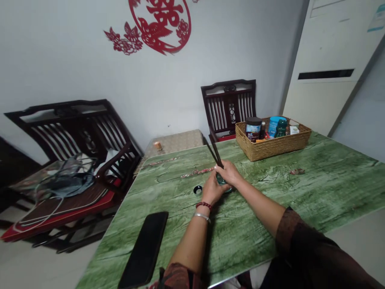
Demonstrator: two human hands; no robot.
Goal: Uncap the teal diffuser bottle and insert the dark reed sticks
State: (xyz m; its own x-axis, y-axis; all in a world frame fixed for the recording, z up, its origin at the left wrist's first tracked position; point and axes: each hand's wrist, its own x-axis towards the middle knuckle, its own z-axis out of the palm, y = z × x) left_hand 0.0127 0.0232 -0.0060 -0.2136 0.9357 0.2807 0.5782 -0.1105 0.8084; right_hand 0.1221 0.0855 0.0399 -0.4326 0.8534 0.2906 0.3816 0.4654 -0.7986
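Note:
My left hand is closed around a small glass bottle that stands on the green table. Over the bottle's mouth, my right hand pinches a few thin dark sticks, which slant up and to the left. The fingers hide most of the bottle, and I cannot tell how far the sticks' lower ends reach into it. Just left of my hands lies a round black cap with a pale centre. A dark phone rests flat to the left of my left forearm.
A wicker basket with jars and small bottles stands at the table's far right. Behind it are a dark wooden chair and a white cabinet-like unit. Another chair at the left holds bags. A small orange-brown object sits beyond the table.

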